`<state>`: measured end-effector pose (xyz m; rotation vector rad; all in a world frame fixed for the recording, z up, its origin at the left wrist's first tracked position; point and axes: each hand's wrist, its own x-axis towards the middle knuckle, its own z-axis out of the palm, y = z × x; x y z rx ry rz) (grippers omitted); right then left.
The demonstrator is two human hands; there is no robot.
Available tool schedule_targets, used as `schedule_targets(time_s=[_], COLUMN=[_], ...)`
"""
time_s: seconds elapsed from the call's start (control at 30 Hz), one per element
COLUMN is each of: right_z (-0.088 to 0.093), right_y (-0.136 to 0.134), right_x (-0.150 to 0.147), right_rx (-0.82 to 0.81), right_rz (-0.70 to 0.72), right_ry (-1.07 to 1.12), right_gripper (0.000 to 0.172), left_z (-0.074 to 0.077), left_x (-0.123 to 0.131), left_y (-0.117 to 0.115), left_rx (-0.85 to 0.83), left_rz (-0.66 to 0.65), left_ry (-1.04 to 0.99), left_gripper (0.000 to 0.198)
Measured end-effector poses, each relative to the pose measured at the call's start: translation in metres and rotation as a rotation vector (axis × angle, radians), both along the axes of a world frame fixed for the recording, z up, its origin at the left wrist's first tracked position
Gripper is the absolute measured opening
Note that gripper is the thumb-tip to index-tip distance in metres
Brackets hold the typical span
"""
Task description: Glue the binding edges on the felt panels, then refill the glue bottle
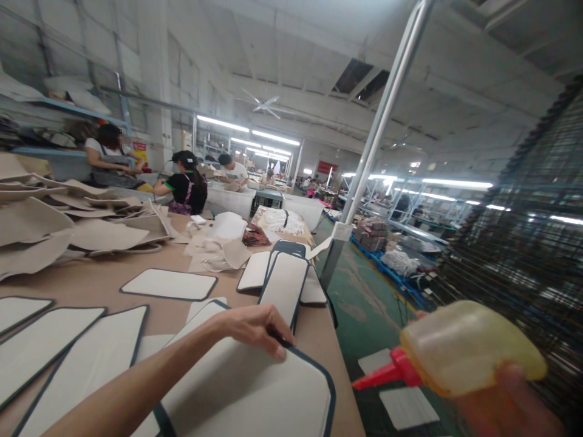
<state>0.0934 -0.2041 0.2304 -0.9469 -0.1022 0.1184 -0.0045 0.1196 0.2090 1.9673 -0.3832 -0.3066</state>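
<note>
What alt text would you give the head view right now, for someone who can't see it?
The left hand presses its fingers on a white, dark-edged flat panel on a brown worktable, while the right hand holds a yellowish squeeze bottle with a red nozzle off the table's edge. Similar panels lie around; people work behind.

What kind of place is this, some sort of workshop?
Most likely a factory floor for cut-and-bound fabric or leather goods. Stacks of beige cut pieces and white dark-edged panels cover a long worktable, other workers sit at benches, and the right hand holds a glue bottle.
</note>
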Motion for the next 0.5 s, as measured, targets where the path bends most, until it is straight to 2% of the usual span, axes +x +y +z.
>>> schedule_targets(time_s=[0.1, 0.27, 0.37, 0.5], right_z=[-0.010, -0.021, -0.032, -0.043], right_y=[0.000, -0.002, -0.007, -0.009], right_x=[-0.004, 0.002, 0.014, 0.024], right_rx=[0.021, -0.083, -0.094, -0.086], right_rz=[0.043, 0.053, 0.117, 0.168], right_ry=[0.071, 0.075, 0.071, 0.107], right_gripper=[0.061, 0.066, 0.062, 0.070], left_z=[0.008, 0.021, 0.025, 0.025], left_x=[-0.004, -0.009, -0.012, -0.015], left_y=[-0.004, -0.012, -0.015, -0.018], left_rx=[0.033, 0.077, 0.073, 0.032], left_rz=[-0.027, -0.050, -0.041, -0.052], left_ry=[-0.016, -0.016, -0.014, 0.004], left_gripper=[0.042, 0.037, 0.035, 0.041])
